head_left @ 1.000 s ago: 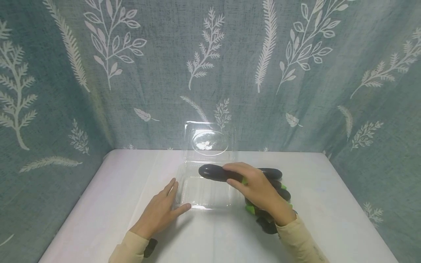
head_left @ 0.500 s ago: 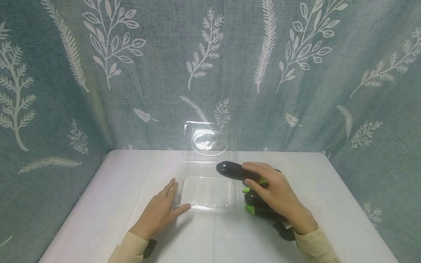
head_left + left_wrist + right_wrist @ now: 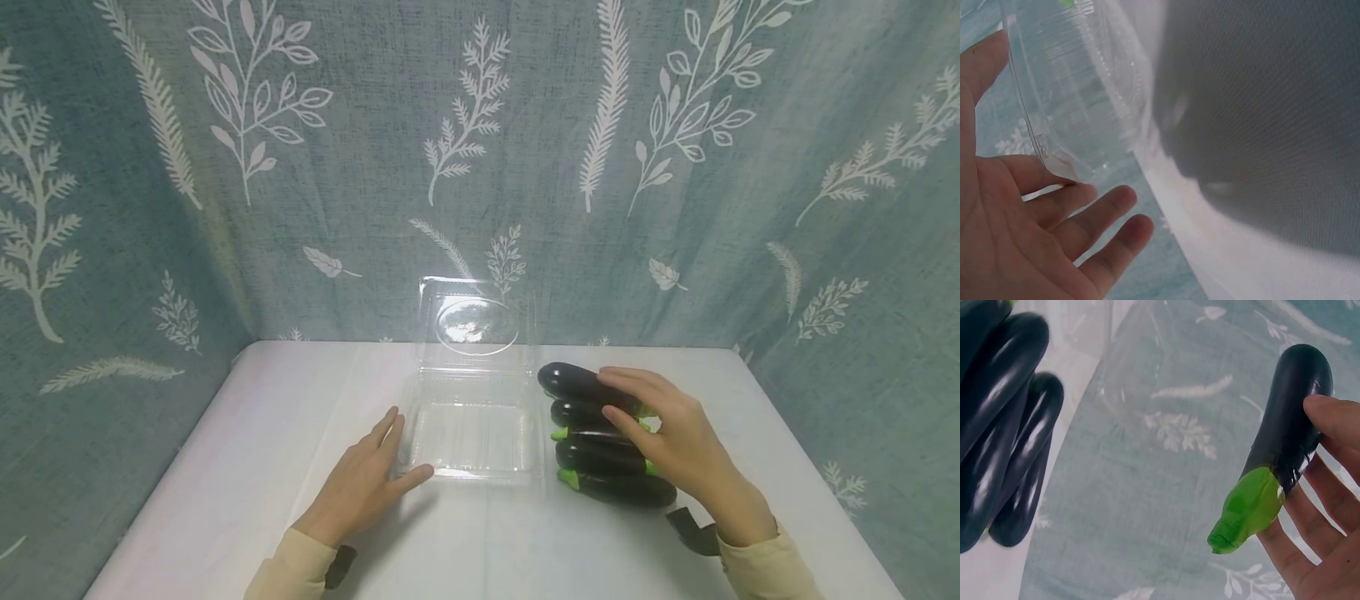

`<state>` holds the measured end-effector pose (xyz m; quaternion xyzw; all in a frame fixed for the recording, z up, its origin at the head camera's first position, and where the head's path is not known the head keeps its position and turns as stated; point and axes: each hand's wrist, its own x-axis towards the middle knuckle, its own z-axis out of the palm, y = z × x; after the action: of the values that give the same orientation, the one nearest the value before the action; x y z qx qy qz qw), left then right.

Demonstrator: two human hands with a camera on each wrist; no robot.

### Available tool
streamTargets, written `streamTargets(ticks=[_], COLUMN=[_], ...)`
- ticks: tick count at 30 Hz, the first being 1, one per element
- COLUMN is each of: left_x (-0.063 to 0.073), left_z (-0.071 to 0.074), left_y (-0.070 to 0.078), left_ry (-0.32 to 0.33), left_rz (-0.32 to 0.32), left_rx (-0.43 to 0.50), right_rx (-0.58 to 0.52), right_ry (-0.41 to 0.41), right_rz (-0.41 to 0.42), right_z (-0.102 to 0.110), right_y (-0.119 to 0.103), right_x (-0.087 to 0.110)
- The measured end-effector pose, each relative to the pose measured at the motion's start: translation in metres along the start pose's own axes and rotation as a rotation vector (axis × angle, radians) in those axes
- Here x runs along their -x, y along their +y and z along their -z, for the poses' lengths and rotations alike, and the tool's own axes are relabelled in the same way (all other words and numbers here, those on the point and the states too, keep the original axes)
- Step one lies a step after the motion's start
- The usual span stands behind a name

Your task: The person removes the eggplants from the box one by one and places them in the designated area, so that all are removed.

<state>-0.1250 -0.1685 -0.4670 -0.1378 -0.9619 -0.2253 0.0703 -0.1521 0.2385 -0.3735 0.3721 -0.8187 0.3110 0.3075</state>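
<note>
My right hand pinches a dark purple eggplant between thumb and fingers, over the far end of a row of eggplants. In the right wrist view its green cap points down and left, away from the palm. A clear plastic clamshell box stands to the left of the row, lid raised at the back, with nothing inside. My left hand lies beside the box's left side, fingers extended. The left wrist view shows the thumb and a forefinger at the box's rim.
The raised lid stands before a grey-green curtain with white leaf prints, which surrounds the table on three sides. White cloth covers the table. A dark band shows by the right wrist.
My right hand has moved right with the eggplant, from above the clear box to the far end of the row, uncovering more of the row. The left hand has stayed in place.
</note>
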Motion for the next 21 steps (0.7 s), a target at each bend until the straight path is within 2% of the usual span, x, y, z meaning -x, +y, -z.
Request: streamTargets(ticks=[11,18,21], left_x=[-0.001,-0.001,-0.002], left_z=[0.001,0.000,0.000], left_y=[0.002,0.002,0.003], left_ry=[-0.012,-0.006,-0.007], left_rz=[0.016,0.019,0.020], left_rx=[0.003,-0.001,0.001], right_rx=[0.075,0.117,0.129], right_ry=[0.022,-0.065,-0.094], right_rz=[-0.048,-0.159,-0.178], right_z=[0.026,0.032,0.030], right_y=[0.014,0.011,0.009], right_x=[0.019,0.034,0.043])
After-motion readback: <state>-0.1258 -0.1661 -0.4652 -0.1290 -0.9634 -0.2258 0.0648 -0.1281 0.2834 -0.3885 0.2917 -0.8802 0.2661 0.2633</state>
